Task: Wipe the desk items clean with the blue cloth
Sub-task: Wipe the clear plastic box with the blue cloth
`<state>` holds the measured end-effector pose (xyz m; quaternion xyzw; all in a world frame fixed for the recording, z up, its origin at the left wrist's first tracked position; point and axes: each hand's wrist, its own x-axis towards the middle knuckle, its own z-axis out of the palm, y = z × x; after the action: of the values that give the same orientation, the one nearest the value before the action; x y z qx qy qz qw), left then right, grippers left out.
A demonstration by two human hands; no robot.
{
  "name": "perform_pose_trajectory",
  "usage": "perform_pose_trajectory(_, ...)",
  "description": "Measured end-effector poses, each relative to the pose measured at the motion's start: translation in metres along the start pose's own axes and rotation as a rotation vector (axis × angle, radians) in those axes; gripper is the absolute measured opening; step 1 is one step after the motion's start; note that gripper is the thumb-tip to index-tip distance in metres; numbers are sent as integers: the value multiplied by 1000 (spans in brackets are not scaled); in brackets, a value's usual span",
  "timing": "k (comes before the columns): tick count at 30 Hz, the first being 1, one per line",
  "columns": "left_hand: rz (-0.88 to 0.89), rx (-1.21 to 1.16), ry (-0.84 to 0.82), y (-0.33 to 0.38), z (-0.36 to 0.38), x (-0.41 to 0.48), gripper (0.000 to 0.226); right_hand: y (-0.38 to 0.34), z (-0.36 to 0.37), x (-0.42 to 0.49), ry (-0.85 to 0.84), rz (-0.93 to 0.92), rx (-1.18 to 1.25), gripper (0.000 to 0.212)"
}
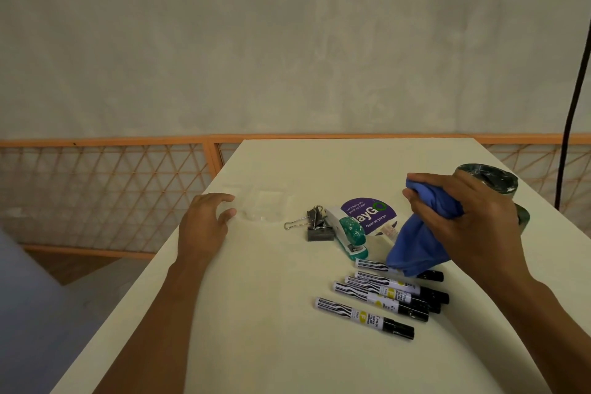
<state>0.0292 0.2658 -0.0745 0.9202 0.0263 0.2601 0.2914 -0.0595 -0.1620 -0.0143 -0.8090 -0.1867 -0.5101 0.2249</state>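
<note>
Because the right hand (473, 217) sits in front of it, we see only the top of a dark roll of tape (489, 182), and another dark rounded shape peeking out below the wrist is too hidden for us to name. That hand is clenched around the bunched blue cloth (415, 246), held above the white desk (256, 345). The cloth's loose end hangs down onto the farthest of five black-and-white markers (364, 317), covering its middle. The cloth also cuts off the right edge of a round purple label (371, 214), whose print is partly masked by a teal stapler (351, 238) lying over its left side. Just left of the stapler lie black binder clips (316, 224), overlapping so that we cannot count them. Further left a clear, flat thing (265, 208) barely shows against the desk; we cannot tell what it is. The left hand (204, 224) rests beside it, fingers loosely bent, grasping nothing. Beyond the desk runs an orange lattice rail (105, 182), and a black cable (572, 105) hangs at the far right.
</note>
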Motion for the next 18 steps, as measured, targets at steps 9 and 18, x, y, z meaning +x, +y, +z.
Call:
perform_pose_trajectory(9, -9, 24, -1, 1, 0, 0, 31, 2, -1, 1, -8, 9, -31, 53)
perform_pose_trajectory(18, 151, 11, -67, 3, -7, 3, 73, 4, -3, 2, -28, 52, -29, 50)
